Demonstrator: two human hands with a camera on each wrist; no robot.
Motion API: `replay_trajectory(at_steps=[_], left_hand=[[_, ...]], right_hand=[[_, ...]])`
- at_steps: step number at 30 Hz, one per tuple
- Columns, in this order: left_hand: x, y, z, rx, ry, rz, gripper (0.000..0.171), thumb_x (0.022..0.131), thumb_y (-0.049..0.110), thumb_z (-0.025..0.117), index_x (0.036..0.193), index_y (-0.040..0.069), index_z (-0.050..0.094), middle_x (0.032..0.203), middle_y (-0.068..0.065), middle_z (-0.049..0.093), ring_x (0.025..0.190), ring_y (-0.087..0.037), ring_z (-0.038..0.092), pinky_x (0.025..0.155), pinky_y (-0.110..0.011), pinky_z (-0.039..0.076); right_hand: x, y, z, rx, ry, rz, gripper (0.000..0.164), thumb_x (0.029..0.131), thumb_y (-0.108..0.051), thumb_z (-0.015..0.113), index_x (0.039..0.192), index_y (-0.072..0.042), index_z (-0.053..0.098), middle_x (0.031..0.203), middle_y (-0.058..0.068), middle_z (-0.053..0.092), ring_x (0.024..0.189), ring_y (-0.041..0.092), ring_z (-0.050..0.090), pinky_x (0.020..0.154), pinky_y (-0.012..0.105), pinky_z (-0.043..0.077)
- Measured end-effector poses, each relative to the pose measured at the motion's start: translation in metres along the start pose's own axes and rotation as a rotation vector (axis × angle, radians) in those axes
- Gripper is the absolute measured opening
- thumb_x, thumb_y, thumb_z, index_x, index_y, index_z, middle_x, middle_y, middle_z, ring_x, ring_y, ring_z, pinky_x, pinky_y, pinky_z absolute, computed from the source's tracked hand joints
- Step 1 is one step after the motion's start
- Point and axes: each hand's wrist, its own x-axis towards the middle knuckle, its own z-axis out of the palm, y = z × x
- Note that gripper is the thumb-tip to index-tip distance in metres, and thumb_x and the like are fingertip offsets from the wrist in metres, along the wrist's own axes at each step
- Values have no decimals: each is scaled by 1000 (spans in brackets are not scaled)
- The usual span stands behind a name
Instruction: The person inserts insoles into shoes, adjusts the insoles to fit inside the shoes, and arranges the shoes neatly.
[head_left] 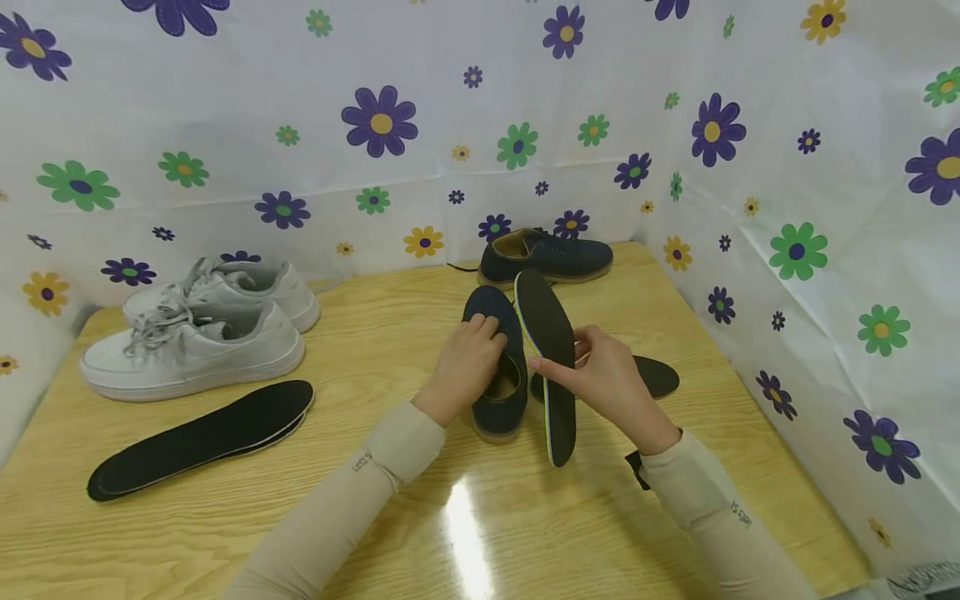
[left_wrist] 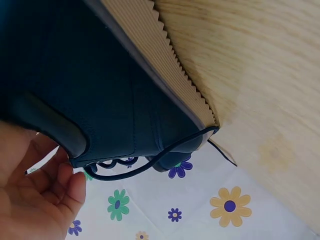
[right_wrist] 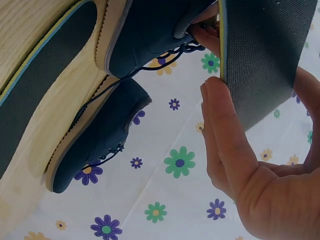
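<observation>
"Fingers first: what have they got?"

"Right hand's [head_left: 613, 382]: a dark insole [head_left: 553, 337], pinched by its edges, spread only to its width. Left hand's [head_left: 467, 362]: curled, gripping the navy shoe [head_left: 513, 343] from above."

"Where's that insole?"

"Raised over the desk [head_left: 390, 350], just beside the shoe, nearer the right edge than the left."

"Advice?"

"Steady the shoe; pinch lightly, or the insole may buckle."

"Its looks?"

"Woven-textured, slightly curved, edged yellow and blue."
</observation>
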Motion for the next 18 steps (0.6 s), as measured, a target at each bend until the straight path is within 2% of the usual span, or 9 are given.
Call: replay_trajectory(at_steps=[8,14,18], left_hand=[[-2,-3,-2,-142,31,-27,4,85,5,70,89,5,69,86,-7,53,75,-21,46,63,-31,43],[-4,-6,-4,-242,17,-74,7,86,5,71,92,3,68,87,-8,49,76,-21,47,63,-31,46],[-3,-7,-7,-296,-8,-104,6,87,6,70,89,3,66,86,-8,49,77,-21,48,64,-31,48]], right_hand=[[-1,0,-8,-57,-38,5,73,78,-61,69,114,1,56,91,10,62,77,21,58,66,33,48],[-4,-4,-16,-122,-77,-15,65,80,-59,69,103,1,57,83,10,58,66,20,52,58,31,42],[-9,-6,-18,-170,-107,-45,54,81,-54,70,84,-2,56,66,4,48,54,16,43,51,28,36]])
